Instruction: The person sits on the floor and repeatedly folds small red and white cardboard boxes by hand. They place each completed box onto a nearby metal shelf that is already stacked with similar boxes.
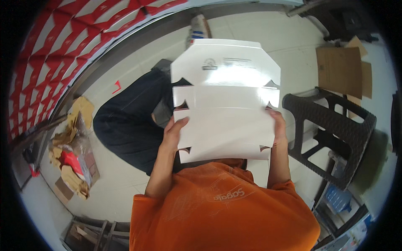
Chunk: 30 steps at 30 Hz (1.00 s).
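A flat, unfolded white cardboard box blank (228,127) spans the space in front of my chest, above my lap. Its glossy face has crease lines across it, notches along both sides and small grey printing on the far flap. My left hand (173,131) grips the blank's left edge, thumb on top and fingers underneath. On the opposite edge, my right hand (279,127) holds it the same way. The fingers beneath the card are mostly hidden.
Red and white folded boxes (54,62) are stacked at the far left. A dark plastic stool (331,129) lies tipped at the right, near an opened brown carton (339,69). Crumpled brown paper (75,175) and plastic lie on the tiled floor (117,184) at left.
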{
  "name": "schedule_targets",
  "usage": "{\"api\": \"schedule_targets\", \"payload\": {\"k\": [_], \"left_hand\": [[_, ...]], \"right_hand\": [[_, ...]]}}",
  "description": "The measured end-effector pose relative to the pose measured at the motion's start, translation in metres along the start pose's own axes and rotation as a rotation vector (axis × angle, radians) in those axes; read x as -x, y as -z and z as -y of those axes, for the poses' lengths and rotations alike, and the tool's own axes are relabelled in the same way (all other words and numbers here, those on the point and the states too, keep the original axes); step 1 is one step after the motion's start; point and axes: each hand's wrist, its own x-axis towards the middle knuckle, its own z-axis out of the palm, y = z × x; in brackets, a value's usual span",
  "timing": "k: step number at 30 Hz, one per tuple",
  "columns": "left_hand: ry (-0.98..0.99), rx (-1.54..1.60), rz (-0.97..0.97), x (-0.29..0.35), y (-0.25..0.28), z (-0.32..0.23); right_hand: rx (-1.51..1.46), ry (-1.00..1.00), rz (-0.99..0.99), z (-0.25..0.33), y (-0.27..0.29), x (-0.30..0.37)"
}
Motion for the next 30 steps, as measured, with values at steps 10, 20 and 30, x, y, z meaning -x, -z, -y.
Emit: {"api": "schedule_targets", "payload": {"k": [10,20,30], "left_hand": [[-0.138,0.334,0.569,0.031,0.019,0.05],[0.002,-0.611,0.194,-0.024,-0.048,-0.06],[-0.4,-0.884,-0.069,-0.013,-0.089,0.013]], "right_hand": [[0.831,0.429,-0.419,-0.017,-0.137,0.014],[-0.243,0.155,0.298,0.001,-0.096,0.053],[-0.282,0.163,-0.059,-0.035,-0.004,-0.016]]}}
